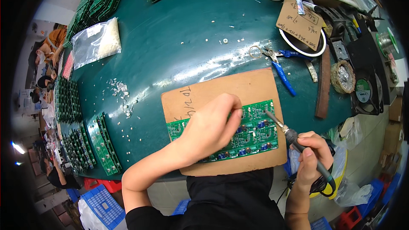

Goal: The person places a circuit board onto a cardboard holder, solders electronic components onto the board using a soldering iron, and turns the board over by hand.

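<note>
A green circuit board panel crowded with small parts lies on a brown cardboard sheet at the table's near edge. My left hand is over the board's middle and hides part of it. Its fingers are bent and pinched together; whatever is between them, if anything, is too small to make out. In my right hand is a soldering iron, gripped by its dark handle. The iron's tip points up and left, at or just above the board's upper right part; contact cannot be told.
Blue-handled pliers lie beyond the cardboard, near a white round container. A small fan and a solder spool are at right. At left are stacked boards, a clear bag of white parts and scattered bits.
</note>
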`<state>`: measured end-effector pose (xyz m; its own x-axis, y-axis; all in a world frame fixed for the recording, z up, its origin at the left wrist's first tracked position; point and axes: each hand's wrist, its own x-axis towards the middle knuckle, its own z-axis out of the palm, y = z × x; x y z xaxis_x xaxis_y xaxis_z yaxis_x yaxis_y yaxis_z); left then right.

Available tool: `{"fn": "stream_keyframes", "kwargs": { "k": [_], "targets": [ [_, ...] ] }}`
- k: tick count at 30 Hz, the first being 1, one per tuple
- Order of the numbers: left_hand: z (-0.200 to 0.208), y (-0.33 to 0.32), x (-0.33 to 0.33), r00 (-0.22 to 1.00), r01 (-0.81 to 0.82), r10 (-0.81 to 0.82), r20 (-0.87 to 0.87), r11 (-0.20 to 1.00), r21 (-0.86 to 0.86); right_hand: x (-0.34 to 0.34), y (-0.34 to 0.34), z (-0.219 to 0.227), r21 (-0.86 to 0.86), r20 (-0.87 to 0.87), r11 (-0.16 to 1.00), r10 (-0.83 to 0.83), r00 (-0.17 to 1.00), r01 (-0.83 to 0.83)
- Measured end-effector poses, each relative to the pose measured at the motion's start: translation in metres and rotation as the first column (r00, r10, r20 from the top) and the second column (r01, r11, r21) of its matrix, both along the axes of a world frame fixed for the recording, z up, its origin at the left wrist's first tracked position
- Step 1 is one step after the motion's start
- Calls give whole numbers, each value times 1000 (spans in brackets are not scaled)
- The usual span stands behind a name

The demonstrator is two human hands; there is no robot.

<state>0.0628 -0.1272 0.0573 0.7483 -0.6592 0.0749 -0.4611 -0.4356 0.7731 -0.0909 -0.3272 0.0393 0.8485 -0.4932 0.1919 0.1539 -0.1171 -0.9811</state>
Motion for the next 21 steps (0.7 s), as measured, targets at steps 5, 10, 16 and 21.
{"fn": "stream_keyframes", "kwargs": {
  "k": [5, 10, 16, 21],
  "targets": [
    [-13, -16, -2, 968, 90, -85, 235, 996, -14, 2, 5, 2, 20, 23, 1000, -7, 1000, 7],
    [-20, -21, -3, 936, 92, -90, 341, 996, 8, 2, 5, 0, -20, -1, 1000, 8, 1000, -8],
    [-20, -18, -3, 965, 71, -68, 254, 997, -2, 2, 6, 6, -63, -2, 993, -98, 995, 98],
    [-10, -10, -9, 975, 86, -78, 206, 996, -31, -8, 5, 4, -59, 42, 993, -95, 995, 98]
  ]
}}
